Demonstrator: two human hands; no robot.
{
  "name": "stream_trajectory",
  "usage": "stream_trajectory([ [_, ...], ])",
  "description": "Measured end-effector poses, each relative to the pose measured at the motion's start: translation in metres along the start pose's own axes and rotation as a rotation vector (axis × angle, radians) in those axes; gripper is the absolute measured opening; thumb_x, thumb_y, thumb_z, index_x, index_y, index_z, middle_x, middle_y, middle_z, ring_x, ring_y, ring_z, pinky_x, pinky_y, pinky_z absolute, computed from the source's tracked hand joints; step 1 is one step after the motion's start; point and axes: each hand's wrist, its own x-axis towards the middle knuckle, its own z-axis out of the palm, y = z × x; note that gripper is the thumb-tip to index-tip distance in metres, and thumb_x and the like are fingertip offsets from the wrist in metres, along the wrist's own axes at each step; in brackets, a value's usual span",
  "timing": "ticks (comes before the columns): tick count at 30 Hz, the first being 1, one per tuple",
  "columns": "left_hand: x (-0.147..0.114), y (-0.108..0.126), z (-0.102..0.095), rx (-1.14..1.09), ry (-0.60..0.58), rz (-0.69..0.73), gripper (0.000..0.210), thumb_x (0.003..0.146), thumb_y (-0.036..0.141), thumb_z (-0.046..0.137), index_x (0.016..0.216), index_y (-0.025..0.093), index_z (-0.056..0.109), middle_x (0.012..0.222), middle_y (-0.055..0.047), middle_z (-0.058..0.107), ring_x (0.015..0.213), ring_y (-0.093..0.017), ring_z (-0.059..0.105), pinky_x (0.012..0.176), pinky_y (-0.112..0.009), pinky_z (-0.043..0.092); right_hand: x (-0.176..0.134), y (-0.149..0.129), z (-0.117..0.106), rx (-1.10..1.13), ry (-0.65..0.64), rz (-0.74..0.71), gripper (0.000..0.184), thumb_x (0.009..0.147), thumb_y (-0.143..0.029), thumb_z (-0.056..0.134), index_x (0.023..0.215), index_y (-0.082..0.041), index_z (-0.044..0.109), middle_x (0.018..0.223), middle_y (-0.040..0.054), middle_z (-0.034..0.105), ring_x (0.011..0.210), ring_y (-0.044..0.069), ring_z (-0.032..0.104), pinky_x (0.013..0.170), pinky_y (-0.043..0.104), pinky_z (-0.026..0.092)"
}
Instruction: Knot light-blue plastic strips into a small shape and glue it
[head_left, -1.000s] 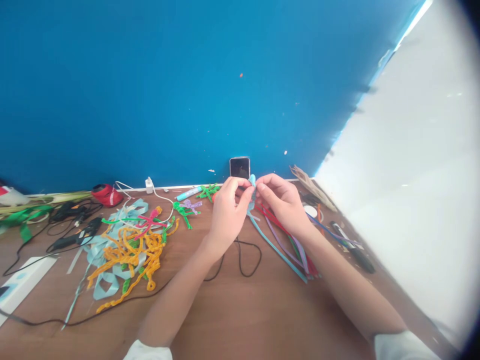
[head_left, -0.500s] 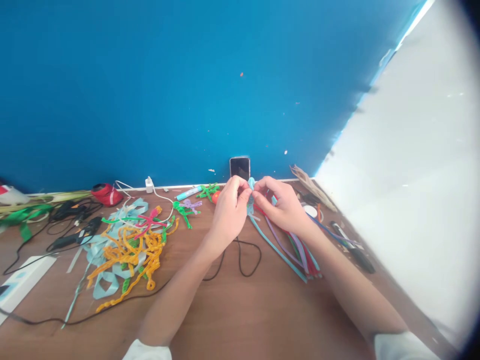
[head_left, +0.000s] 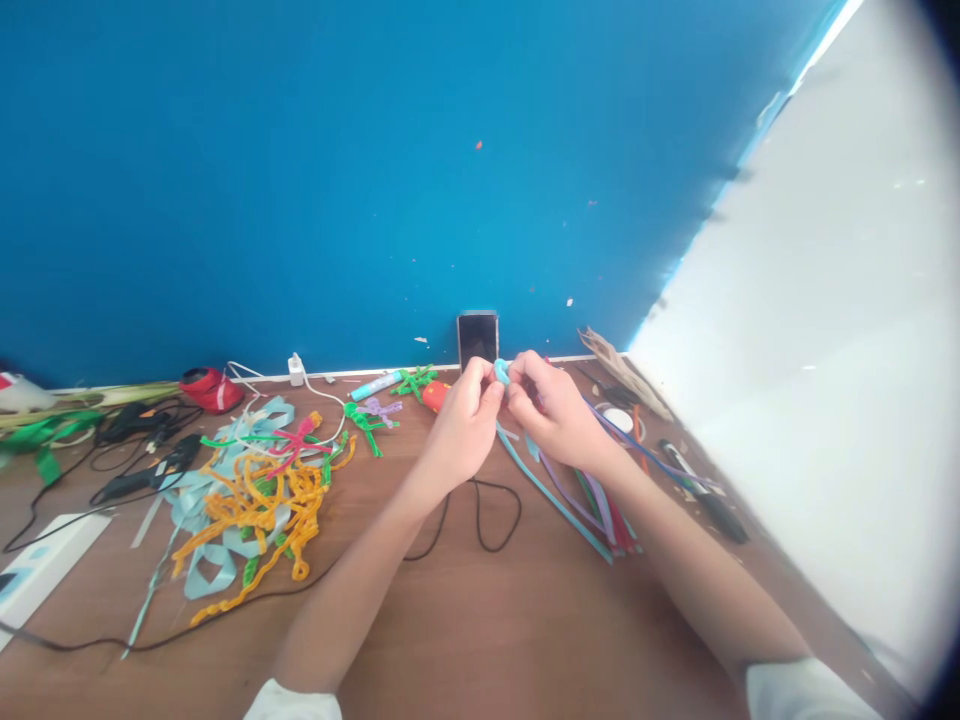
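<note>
In the head view, a small light blue looped piece (head_left: 502, 371), coiled or knotted from soft strip, is pinched between both hands above the table's back part. My left hand (head_left: 469, 418) closes thumb and forefinger on its left side. My right hand (head_left: 553, 410) grips the right side with bent fingers. Exactly how the piece is wound is hidden by the fingertips. Below the hands, a light blue strip (head_left: 555, 497) trails over the table toward the right. Beside it lie purple and red strips (head_left: 609, 515), partly covered by my right forearm.
A phone (head_left: 478, 338) leans on the blue wall behind the hands. Left lies a tangle of orange twisted cords (head_left: 262, 510) with light blue ribbon. Small green and purple knotted figures (head_left: 367, 425), a marker (head_left: 376, 386), black cables (head_left: 495, 487) and a power strip (head_left: 49, 560) are around.
The light blue piece has been turned and shows as a rounder loop; the part hanging below it no longer shows. Both hands' fingers have shifted slightly around it.
</note>
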Motion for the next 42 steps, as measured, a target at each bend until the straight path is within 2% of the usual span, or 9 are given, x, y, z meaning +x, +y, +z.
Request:
stream_trajectory([
  [8, -0.001, 0.004, -0.002, 0.088, -0.018, -0.022, 0.015, 0.1, 0.023, 0.041, 0.086, 0.021, 0.042, 0.085, 0.0, 0.05, 0.081, -0.016, 0.05, 0.073, -0.03, 0.039, 0.001, 0.005, 0.003, 0.106, 0.003, 0.006, 0.01, 0.089, -0.02, 0.047, 0.081, -0.023, 0.042, 0.068, -0.0038, 0.048, 0.064, 0.012, 0.041, 0.062, 0.026, 0.033],
  [14, 0.001, -0.005, -0.001, 0.05, -0.031, -0.037, 0.015, 0.1, 0.027, 0.042, 0.086, 0.021, 0.043, 0.082, 0.001, 0.05, 0.076, -0.014, 0.05, 0.069, -0.029, 0.042, 0.002, 0.003, 0.003, 0.14, -0.001, 0.008, 0.01, 0.091, -0.021, 0.045, 0.081, -0.022, 0.042, 0.067, -0.004, 0.048, 0.062, 0.012, 0.041, 0.061, 0.026, 0.034],
  [23, 0.004, -0.019, 0.006, -0.235, -0.033, -0.04, 0.021, 0.1, 0.042, 0.048, 0.098, 0.021, 0.049, 0.093, -0.001, 0.055, 0.075, -0.013, 0.058, 0.064, -0.026, 0.052, 0.002, 0.007, 0.003, 0.071, 0.021, 0.017, 0.01, 0.09, -0.023, 0.049, 0.081, -0.022, 0.045, 0.066, -0.004, 0.049, 0.06, 0.012, 0.045, 0.059, 0.027, 0.034],
  [27, 0.004, -0.018, 0.005, -0.148, 0.0, -0.018, 0.019, 0.1, 0.038, 0.05, 0.094, 0.021, 0.05, 0.092, -0.002, 0.055, 0.079, -0.014, 0.056, 0.072, -0.027, 0.05, 0.002, 0.006, 0.003, 0.057, 0.015, 0.022, 0.009, 0.089, -0.02, 0.048, 0.081, -0.022, 0.045, 0.065, -0.0043, 0.049, 0.058, 0.012, 0.044, 0.059, 0.027, 0.034],
  [33, 0.004, -0.016, 0.006, -0.003, 0.053, 0.017, 0.014, 0.101, 0.029, 0.045, 0.092, 0.02, 0.048, 0.089, -0.002, 0.055, 0.081, -0.014, 0.053, 0.074, -0.028, 0.045, 0.002, 0.004, 0.004, 0.109, 0.029, 0.046, 0.009, 0.088, -0.019, 0.048, 0.08, -0.022, 0.044, 0.063, -0.0047, 0.049, 0.058, 0.012, 0.042, 0.057, 0.026, 0.034],
  [42, 0.005, -0.019, 0.007, -0.103, 0.095, 0.026, 0.015, 0.099, 0.024, 0.045, 0.085, 0.021, 0.045, 0.077, 0.003, 0.046, 0.069, -0.011, 0.047, 0.063, -0.024, 0.04, 0.0, 0.004, 0.01, 0.178, 0.03, 0.058, 0.011, 0.089, -0.019, 0.05, 0.08, -0.022, 0.045, 0.067, -0.0039, 0.052, 0.059, 0.012, 0.047, 0.058, 0.026, 0.036],
])
